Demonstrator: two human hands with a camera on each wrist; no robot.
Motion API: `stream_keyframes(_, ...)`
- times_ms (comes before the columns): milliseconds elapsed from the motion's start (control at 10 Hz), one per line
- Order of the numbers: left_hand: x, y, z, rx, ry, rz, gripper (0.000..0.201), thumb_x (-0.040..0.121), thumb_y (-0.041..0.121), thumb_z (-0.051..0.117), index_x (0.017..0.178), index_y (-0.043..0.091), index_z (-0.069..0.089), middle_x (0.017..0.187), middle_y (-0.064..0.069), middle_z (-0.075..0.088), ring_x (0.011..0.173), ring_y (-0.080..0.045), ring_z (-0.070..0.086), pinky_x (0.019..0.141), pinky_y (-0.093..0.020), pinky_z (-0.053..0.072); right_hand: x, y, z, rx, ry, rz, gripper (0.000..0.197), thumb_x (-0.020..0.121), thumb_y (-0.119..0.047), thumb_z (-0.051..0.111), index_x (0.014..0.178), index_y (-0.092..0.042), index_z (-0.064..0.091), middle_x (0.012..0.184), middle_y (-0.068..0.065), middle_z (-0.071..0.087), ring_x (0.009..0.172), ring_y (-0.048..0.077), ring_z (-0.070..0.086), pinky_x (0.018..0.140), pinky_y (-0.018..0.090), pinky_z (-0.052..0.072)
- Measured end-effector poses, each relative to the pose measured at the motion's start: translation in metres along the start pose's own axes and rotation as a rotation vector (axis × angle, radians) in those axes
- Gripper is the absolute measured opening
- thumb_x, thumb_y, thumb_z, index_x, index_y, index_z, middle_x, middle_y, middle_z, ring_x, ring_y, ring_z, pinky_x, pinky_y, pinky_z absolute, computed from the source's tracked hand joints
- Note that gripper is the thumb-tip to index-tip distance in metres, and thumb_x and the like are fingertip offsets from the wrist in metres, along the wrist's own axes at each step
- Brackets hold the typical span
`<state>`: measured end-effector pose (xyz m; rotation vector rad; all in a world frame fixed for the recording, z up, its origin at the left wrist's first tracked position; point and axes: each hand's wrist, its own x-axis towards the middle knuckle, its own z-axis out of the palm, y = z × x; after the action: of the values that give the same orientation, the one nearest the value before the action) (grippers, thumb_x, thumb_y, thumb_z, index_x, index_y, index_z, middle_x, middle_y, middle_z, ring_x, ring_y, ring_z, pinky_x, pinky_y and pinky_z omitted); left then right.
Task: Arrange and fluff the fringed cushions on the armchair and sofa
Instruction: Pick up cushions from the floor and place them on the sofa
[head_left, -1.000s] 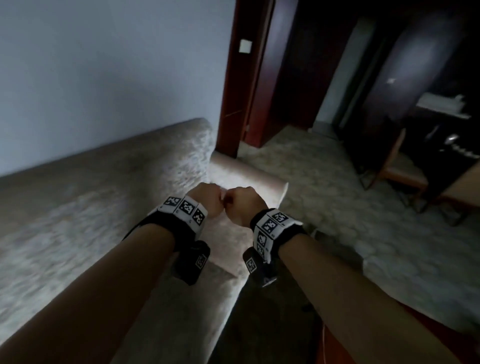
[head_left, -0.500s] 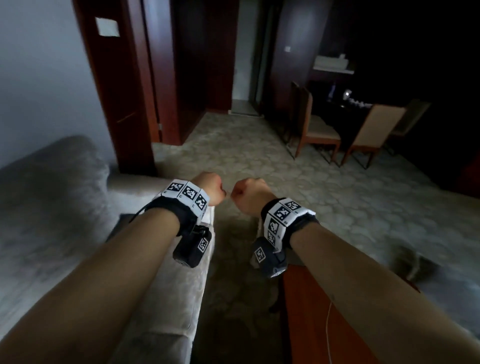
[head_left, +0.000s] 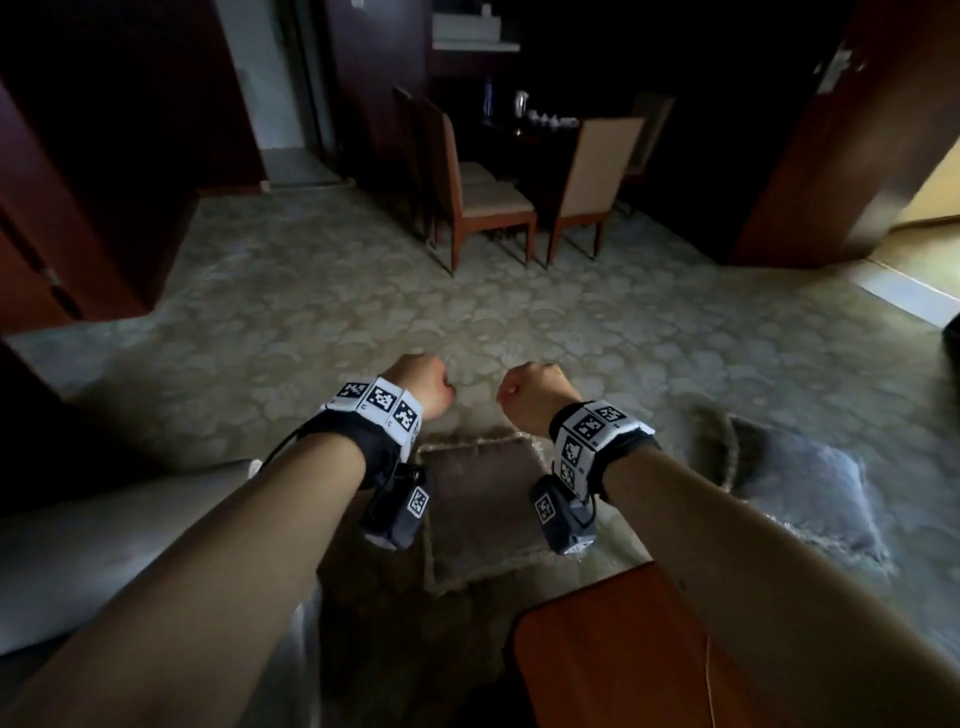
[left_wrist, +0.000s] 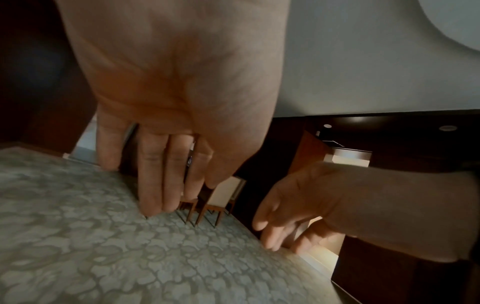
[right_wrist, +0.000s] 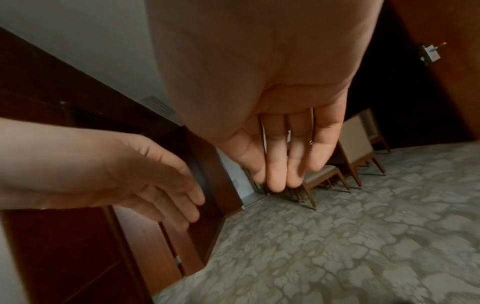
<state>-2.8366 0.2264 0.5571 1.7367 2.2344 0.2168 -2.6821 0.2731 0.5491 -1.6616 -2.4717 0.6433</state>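
Note:
Two fringed cushions lie on the carpet. A brown one (head_left: 483, 499) sits just below and between my wrists, and a grey one (head_left: 800, 488) lies to its right. The pale sofa (head_left: 104, 545) shows only its arm at the lower left. My left hand (head_left: 421, 389) and right hand (head_left: 524, 395) hang side by side in the air above the brown cushion, a small gap between them. In the wrist views the left hand's fingers (left_wrist: 161, 174) and the right hand's fingers (right_wrist: 283, 154) point down, relaxed, holding nothing.
A reddish wooden table (head_left: 597, 665) corner juts in at the bottom right, close to the brown cushion. Dining chairs (head_left: 483, 197) stand at a dark table at the back. Dark wood door frames (head_left: 78, 234) flank the left, and a lit doorway (head_left: 924, 244) opens at the right.
The view has swung right, away from the sofa toward the room, and the two floor cushions have come into sight. My hands have drifted slightly apart.

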Motion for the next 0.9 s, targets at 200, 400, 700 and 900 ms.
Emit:
stream_keyframes(200,0.146,-0.026,0.060,-0.044,-0.148,-0.132,0.030,0.093,0.022,0.046,0.093,-0.002,0.064,0.100,-0.019,0.067,0.083,-0.031,0.060,0.067,-0.029,0.043,0.148,0.049,0.035,-0.053,-0.176,0.112,0.031,0.092,-0.019,0.041,0.110,-0.008,0.064,0.117,0.017,0.062,0.092,0.028,0.058,0.073,0.029,0.047)
stream_keyframes(400,0.270,-0.063,0.106,-0.057,-0.344,-0.236,0.035,0.095,0.019,0.046,0.096,-0.011,0.064,0.089,-0.024,0.065,0.088,-0.035,0.067,0.066,-0.034,0.050,0.254,0.090,0.057,-0.028,-0.304,0.249,0.036,0.098,-0.024,0.042,0.125,-0.008,0.059,0.132,0.014,0.057,0.122,0.029,0.053,0.094,0.025,0.041)
stream_keyframes(700,0.450,-0.127,0.273,-0.123,-0.510,-0.363,0.045,0.095,0.031,0.040,0.123,0.001,0.060,0.130,-0.019,0.058,0.117,-0.034,0.056,0.098,-0.038,0.044,0.385,0.192,0.216,-0.105,-0.467,0.582,0.035,0.094,-0.021,0.046,0.122,-0.010,0.062,0.124,0.016,0.062,0.114,0.032,0.059,0.094,0.036,0.051)
stream_keyframes(900,0.515,-0.197,0.438,-0.298,-0.595,-0.534,0.048,0.096,0.041,0.044,0.129,0.009,0.058,0.132,-0.013,0.059,0.122,-0.029,0.055,0.106,-0.043,0.042,0.470,0.253,0.351,-0.099,-0.583,0.724,0.041,0.101,-0.018,0.037,0.139,-0.009,0.048,0.145,0.014,0.044,0.132,0.033,0.045,0.101,0.042,0.042)
